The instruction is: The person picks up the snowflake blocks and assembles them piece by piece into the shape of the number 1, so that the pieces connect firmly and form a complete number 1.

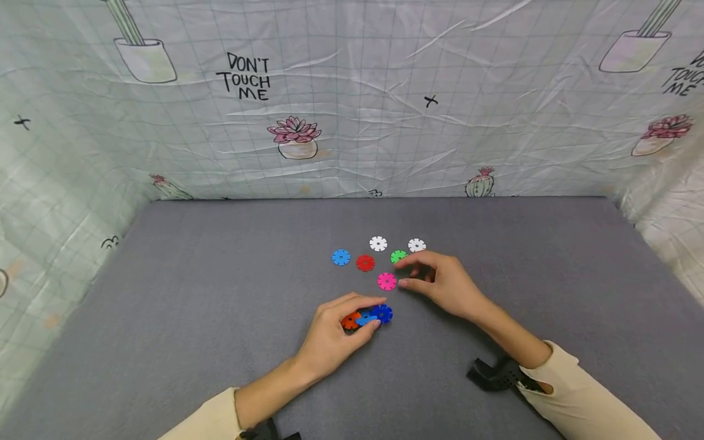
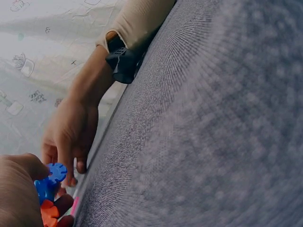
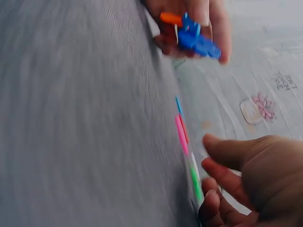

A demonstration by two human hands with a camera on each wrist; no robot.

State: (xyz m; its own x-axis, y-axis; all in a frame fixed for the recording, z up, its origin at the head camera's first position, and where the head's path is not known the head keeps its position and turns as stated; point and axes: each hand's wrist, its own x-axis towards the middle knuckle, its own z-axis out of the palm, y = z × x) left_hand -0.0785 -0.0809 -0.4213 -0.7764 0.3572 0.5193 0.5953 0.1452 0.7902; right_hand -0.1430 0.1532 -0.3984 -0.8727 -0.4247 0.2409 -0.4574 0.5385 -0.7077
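My left hand grips a small joined piece of notched plastic discs between thumb and fingers. It is made of an orange disc, a lighter blue disc and a dark blue disc, which points toward the right. In the left wrist view, the thumb lies against the blue discs. Just beyond, my right hand hovers with thumb and fingers apart and nothing between them. Its thumb tip is beside a flat pink disc, and its forefinger overlaps the edge of a green disc.
Farther back on the grey table lie a light blue disc, a red disc and two white discs, one left of the other. A printed cloth hangs behind the table and along its sides.
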